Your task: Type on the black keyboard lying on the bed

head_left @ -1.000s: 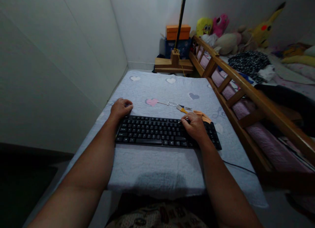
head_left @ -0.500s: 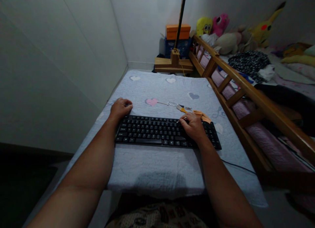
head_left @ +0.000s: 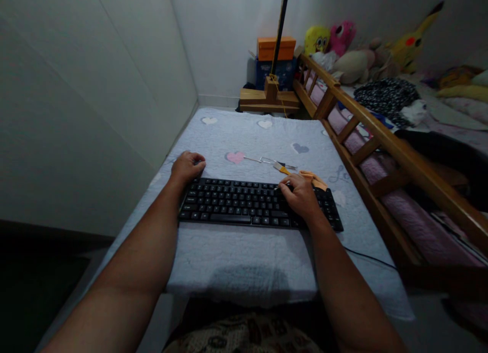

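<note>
A black keyboard (head_left: 232,203) lies flat across the cloth-covered table in front of me. My left hand (head_left: 186,167) rests at its far left corner, fingers curled in and the palm hidden from view. Over the keys on the right side, my right hand (head_left: 299,193) is closed in a pinch. A small pale tip shows at its fingertips, too small to name. Just beyond that hand lie a brush with a yellow handle (head_left: 282,168), thin metal tools (head_left: 267,160) and a folded orange cloth (head_left: 313,179).
A light cloth with hearts (head_left: 244,256) covers the table. The keyboard's cable (head_left: 369,257) trails off to the right. Along the right runs a wooden bed rail (head_left: 375,134), with soft toys behind it. A wooden stand (head_left: 269,101) and an orange box (head_left: 276,49) are at the back wall.
</note>
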`<state>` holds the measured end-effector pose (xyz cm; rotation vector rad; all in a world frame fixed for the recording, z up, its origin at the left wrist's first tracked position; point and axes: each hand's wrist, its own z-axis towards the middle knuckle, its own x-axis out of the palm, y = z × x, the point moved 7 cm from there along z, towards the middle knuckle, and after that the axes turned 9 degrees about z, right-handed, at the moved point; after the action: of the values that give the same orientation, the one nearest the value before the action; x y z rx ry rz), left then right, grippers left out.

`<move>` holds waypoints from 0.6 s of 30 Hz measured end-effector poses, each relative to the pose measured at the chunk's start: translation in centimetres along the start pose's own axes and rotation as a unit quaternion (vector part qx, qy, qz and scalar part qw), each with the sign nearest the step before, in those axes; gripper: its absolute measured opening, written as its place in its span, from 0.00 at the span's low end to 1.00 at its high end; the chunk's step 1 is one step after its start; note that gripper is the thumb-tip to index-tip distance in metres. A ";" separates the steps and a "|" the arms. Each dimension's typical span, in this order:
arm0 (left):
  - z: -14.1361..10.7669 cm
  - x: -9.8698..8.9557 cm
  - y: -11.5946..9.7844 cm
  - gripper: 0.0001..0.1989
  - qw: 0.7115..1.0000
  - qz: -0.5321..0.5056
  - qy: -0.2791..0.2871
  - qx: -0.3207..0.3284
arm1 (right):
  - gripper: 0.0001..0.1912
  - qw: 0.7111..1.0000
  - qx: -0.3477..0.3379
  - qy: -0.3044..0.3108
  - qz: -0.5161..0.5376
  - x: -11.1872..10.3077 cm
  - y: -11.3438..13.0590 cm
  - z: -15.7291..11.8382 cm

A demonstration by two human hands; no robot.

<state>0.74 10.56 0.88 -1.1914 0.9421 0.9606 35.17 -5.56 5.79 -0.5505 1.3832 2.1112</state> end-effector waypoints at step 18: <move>-0.1 -0.1 0.0 0.16 1.000 0.002 -0.005 -0.003 | 0.09 1.000 -0.013 -0.017 -0.012 -0.3 0.2 0.0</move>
<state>0.71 10.39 1.02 -1.1884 0.9361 0.9723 35.29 -5.70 6.07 -0.5369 1.3264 2.1132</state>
